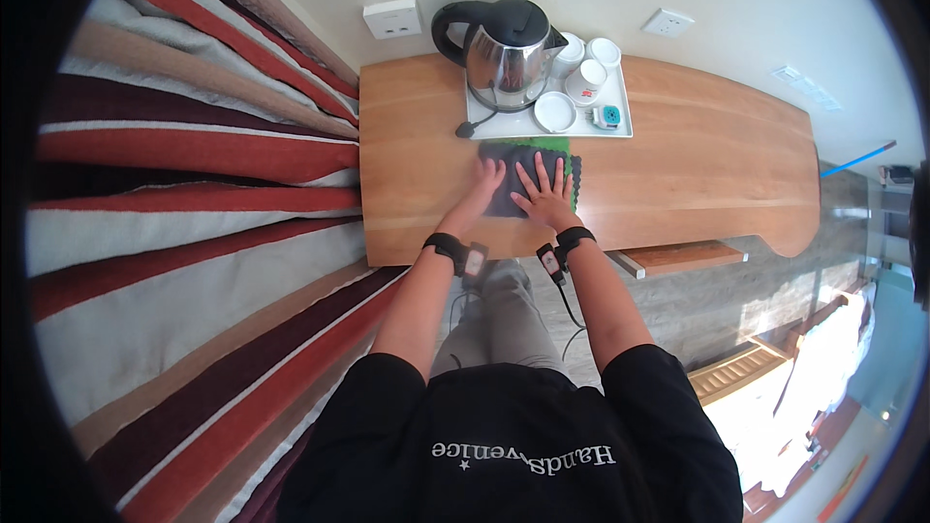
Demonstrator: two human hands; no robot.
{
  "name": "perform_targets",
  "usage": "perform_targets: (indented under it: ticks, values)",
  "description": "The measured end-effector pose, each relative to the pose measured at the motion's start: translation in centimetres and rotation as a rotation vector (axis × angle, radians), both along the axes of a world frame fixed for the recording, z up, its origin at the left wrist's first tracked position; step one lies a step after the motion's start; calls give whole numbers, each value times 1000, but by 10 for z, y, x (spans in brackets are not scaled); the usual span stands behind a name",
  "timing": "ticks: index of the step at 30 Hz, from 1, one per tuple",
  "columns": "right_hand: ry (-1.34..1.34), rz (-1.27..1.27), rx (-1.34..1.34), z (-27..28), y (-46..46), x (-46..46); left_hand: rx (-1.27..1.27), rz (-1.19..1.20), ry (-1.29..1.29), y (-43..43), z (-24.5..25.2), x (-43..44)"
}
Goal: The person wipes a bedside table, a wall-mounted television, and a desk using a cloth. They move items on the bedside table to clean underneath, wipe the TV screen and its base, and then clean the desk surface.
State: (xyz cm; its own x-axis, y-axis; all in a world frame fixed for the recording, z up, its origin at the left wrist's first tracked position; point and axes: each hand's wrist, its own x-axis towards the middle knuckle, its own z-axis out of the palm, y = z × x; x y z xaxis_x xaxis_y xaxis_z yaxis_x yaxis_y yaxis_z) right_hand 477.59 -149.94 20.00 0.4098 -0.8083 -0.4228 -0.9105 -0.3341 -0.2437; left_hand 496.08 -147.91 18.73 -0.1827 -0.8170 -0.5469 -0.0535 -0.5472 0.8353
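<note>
A folded dark grey cloth [506,206] with zigzag-cut edges and a green part [548,142] lies on the wooden desk [697,160]. Flat on the cloth rests my right hand [546,196], its fingers spread wide. At the cloth's left edge is my left hand [485,187], slightly blurred and turned partly side-on; it touches the cloth and appears to grip nothing. Just beyond the cloth stands a white tray [501,127]. An electric kettle [505,62] of black plastic and shiny metal sits on it.
The tray also bears white cups [586,81], a round white dish [555,112], a small plug adapter [607,116] and a black power plug [465,130]. Striped curtains [203,152] border the desk's left side. An open drawer [683,258] juts out at front right. Wall sockets [668,22] are behind.
</note>
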Motion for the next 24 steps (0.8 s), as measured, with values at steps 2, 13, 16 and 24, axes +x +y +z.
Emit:
perform_targets:
  ticks: [2, 13, 16, 24]
  values:
    - [6, 3, 14, 2, -13, 3, -7, 34, -31, -8, 0, -3]
    - [46, -18, 37, 1, -26, 14, -38, 201, 40, -8, 29, -8]
    - [18, -27, 46, -2, -20, 32, -81, 206, 43, 0, 37, 2]
    - [-93, 116, -71, -5, 4, 88, -65, 162, -110, 34, 28, 80]
